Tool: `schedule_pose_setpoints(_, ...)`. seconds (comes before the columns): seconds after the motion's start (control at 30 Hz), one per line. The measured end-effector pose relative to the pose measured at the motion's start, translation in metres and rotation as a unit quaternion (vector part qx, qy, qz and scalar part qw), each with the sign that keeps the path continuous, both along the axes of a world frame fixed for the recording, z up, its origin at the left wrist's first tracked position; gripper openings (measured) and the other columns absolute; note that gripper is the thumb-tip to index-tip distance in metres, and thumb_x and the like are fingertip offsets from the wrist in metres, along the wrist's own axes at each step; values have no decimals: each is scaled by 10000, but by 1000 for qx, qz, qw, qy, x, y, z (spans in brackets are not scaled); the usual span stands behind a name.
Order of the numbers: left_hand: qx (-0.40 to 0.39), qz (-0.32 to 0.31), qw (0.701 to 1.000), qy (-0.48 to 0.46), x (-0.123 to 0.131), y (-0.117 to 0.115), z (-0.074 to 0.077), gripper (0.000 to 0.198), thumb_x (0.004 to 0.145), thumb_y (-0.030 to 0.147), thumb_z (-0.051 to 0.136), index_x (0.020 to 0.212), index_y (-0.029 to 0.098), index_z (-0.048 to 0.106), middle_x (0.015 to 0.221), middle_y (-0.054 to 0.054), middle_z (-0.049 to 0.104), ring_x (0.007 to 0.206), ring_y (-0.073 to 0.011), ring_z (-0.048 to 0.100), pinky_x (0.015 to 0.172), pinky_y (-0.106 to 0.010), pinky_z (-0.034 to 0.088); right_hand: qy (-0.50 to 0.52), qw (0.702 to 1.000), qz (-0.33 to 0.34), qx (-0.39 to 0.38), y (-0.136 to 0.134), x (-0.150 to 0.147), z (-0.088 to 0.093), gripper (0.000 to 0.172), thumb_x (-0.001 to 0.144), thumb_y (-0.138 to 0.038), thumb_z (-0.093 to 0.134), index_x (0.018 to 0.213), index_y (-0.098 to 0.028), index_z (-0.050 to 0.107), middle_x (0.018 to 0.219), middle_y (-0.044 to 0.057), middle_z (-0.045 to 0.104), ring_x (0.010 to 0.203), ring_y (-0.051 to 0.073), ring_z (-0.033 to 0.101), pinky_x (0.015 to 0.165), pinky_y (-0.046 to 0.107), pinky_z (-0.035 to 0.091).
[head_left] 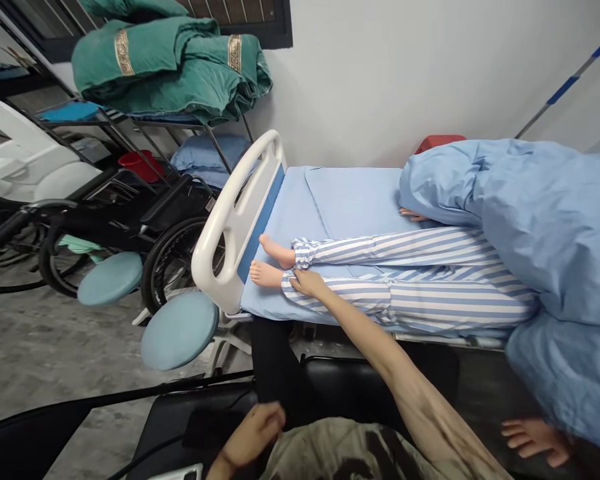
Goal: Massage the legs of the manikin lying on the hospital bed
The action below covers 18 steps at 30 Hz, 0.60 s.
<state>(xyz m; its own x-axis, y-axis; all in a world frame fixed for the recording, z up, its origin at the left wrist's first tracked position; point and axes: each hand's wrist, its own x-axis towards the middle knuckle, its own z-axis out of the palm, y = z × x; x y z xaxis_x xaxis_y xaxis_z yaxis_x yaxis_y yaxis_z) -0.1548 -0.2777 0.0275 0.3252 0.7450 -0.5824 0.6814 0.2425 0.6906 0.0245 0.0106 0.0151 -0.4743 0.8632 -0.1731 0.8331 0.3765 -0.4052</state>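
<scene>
The right hand (307, 283) grasps the cuff of the striped trousers (430, 308) at the manikin's nearer ankle; the left hand (260, 430) is low by the lap, fingers curled, blurred, and I cannot tell whether it holds anything. The manikin (266, 274) lies on the bed sheet (355, 200), feet just beside the white footboard (240, 228), upper body under a blue quilt (540, 207). A black seat (340, 380) stands between person and bed. Past the footboard, two round stools (180, 330) and a wheelchair (167, 201) crowd the floor; green bedding (180, 67) is piled behind.
</scene>
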Motion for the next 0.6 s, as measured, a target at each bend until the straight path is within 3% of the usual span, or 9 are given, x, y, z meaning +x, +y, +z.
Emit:
schedule_pose_setpoints(0.17,217,73,969,-92,74,119,42,216,828,320,394,769,231,582,727,-8,629,695,-137,575,694,-270,442,34,999,-4,-8,5,5,6,401,901,-433,384,1144,-157,545,1126,107,633,1014,229,592,831,307,438)
schedule_pose_setpoints(0.23,273,106,948,-121,92,171,57,187,807,287,411,782,210,580,768,-13,640,734,-136,584,746,-268,455,53,998,17,-15,10,14,13,362,874,-375,449,1144,-158,556,1107,94,643,1009,215,593,835,287,434)
schedule_pose_setpoints(0.3,308,129,934,-125,103,218,64,171,789,265,422,795,194,578,807,-24,648,781,-144,591,774,-274,468,66,996,57,-22,16,30,21,323,847,-308,490,1121,-165,581,1090,77,651,996,200,593,839,272,428)
schedule_pose_setpoints(0.37,344,119,925,-110,110,256,59,175,760,213,436,847,182,584,891,-36,652,854,-149,591,828,-285,468,64,996,59,-10,20,50,27,318,841,-279,489,1121,-171,593,1100,76,647,1004,197,585,858,274,419)
schedule_pose_setpoints(0.43,366,120,920,-75,112,287,47,197,735,184,456,885,170,583,938,-50,645,873,-154,584,856,-304,465,46,999,5,14,21,71,29,354,855,-284,459,1163,-156,579,1134,100,628,1041,205,566,886,287,404)
schedule_pose_setpoints(0.5,375,131,917,-41,111,312,32,204,728,180,464,896,162,579,958,-62,634,887,-161,577,866,-319,463,23,999,-45,21,19,88,27,374,851,-290,455,1164,-128,577,1136,125,620,1050,215,555,888,291,393)
schedule_pose_setpoints(0.6,390,149,908,-37,104,340,13,191,744,196,454,889,164,575,949,-65,630,916,-168,570,866,-314,458,50,996,-75,3,15,98,17,270,825,-264,475,1005,-138,632,1020,92,655,925,184,577,797,251,390)
